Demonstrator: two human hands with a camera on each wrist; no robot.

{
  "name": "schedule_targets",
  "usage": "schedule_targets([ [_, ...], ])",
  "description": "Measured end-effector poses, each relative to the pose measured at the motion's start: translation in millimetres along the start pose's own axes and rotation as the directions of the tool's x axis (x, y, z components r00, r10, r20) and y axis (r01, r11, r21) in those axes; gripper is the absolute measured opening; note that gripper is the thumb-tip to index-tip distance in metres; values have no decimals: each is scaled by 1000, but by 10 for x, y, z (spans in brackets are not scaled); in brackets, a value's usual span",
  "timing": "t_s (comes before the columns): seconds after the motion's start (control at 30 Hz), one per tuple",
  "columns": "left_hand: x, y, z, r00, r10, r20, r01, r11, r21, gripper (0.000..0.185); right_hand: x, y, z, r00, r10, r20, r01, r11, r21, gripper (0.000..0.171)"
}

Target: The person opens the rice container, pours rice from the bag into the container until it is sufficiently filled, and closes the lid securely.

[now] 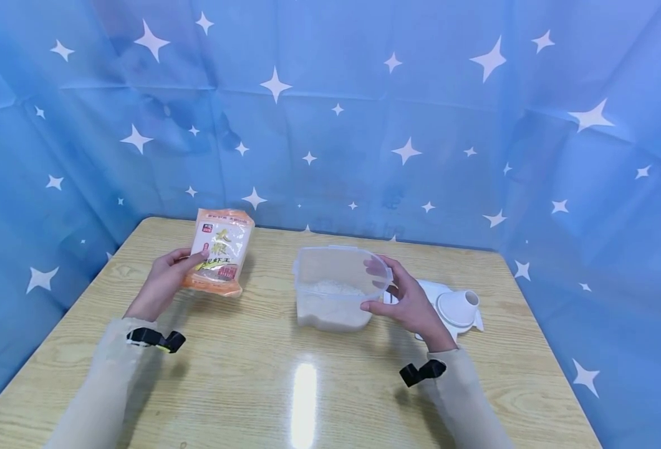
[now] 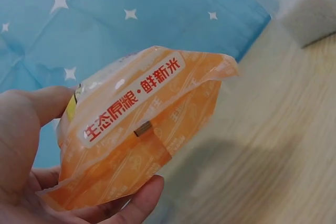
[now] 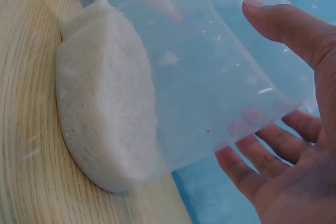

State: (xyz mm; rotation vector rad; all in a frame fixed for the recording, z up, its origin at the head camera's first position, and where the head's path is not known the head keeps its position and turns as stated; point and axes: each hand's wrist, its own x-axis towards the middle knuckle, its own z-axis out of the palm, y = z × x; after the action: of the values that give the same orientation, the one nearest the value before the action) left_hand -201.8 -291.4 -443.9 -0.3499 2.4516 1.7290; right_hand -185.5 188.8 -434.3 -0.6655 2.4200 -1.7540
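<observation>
Head view: our left hand [image 1: 164, 279] grips an orange plastic rice packet [image 1: 219, 251] upright near the wooden table's [image 1: 252, 374] far-left corner; our right hand [image 1: 406, 299] clasps a clear plastic tub [image 1: 336, 293] of white rice mid-table, beside a white funnel [image 1: 458, 307].
Left wrist view: fingers [image 2: 134, 205] curl under the packet [image 2: 142, 124].
Right wrist view: thumb and fingers [image 3: 262, 156] span the tub's wall [image 3: 210, 77].

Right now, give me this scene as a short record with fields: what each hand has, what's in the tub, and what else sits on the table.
Left hand: grips an orange rice packet, held upright above the table
Right hand: holds the rim of a clear plastic tub, thumb outside, fingers inside
Tub contents: white rice filling the lower part
Tub position: standing on the wooden table
Also on table: white funnel lying on a white lid, beside the right hand
Backdrop: blue star-print cloth
</observation>
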Motion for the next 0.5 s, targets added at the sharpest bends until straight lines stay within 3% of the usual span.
schedule_targets([
  [0.3, 43, -153, 52, 993, -106, 51, 105, 994, 25, 101, -10, 28, -10, 1000, 1, 14, -1, 1000, 3, 83],
  [0.5, 53, -204, 73, 986, -158, 60, 152, 984, 88, 107, -15, 38, -7, 1000, 10, 17, -11, 1000, 11, 84],
])
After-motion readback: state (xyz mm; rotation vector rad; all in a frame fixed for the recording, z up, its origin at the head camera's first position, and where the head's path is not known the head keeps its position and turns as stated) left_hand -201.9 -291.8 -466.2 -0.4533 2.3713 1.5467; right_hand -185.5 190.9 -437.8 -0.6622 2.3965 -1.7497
